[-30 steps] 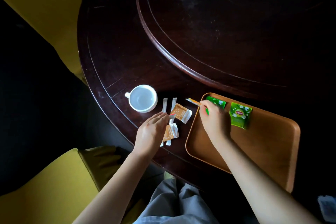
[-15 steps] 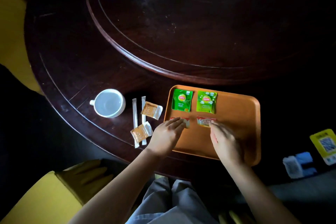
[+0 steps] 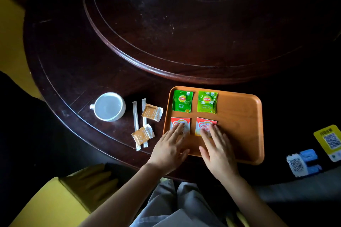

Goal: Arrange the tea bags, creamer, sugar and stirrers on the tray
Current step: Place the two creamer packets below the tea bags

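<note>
**Pressing two creamer sachets flat on the tray**

Resting on the near edge of the dark round bench, the wooden tray carries four packets in a two-by-two grid. Far row: left green tea bag and right green tea bag, side by side, apart, both label-up. Near row: left creamer sachet and right creamer sachet, red and white.

Left hand: fingers extended and flat, fingertips lying on the left creamer sachet and covering most of its print. Nothing gripped. Right hand: same posture, fingers spread, tips on the near right part of the right creamer sachet; its lower edge is hidden under the fingers.

Off the tray, on the bench to its left: two white-wrapped stirrers, roughly parallel. The far sugar packet overlaps the right stirrer near its far end; the near sugar packet lies across both stirrers near their near ends. Print on the sugar packets is too small to read. A white cup stands further left, handle pointing left.

Far right, in shadow: a yellow QR card cut by the frame edge, and a blue-and-white QR card; what they rest on cannot be made out. An object at the top edge on the raised centre disc is too dark to identify.
</note>
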`<state>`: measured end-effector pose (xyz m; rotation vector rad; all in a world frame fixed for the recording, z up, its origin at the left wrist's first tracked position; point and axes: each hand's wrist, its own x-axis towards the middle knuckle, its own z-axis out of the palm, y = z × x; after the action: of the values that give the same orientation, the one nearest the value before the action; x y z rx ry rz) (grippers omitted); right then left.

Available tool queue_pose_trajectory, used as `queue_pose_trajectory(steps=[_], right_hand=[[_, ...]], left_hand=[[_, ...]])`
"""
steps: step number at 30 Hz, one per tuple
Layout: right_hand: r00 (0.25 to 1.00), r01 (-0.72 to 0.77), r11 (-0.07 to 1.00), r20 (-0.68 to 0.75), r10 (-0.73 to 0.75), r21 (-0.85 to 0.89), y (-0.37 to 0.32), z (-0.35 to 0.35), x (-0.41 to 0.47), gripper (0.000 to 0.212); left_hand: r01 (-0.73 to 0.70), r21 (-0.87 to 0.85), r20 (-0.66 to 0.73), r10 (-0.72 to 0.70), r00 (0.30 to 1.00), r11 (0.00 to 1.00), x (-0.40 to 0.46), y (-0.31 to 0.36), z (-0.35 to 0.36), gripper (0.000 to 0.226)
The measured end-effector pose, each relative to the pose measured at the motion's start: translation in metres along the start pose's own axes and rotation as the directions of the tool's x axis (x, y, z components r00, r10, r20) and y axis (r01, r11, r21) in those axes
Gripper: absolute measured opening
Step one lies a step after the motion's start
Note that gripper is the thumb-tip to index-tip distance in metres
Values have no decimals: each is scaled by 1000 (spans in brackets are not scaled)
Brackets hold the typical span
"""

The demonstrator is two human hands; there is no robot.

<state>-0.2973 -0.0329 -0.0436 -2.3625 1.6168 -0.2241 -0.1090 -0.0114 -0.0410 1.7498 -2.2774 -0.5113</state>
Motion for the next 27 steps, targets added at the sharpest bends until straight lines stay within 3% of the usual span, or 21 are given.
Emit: queue_pose_trajectory(steps=[27], right_hand=[[1000,14,1000,-9,-14,2,1,-11,9,49]], left_hand=[[4,24,40,-5,999,1000,10,0,-12,57]])
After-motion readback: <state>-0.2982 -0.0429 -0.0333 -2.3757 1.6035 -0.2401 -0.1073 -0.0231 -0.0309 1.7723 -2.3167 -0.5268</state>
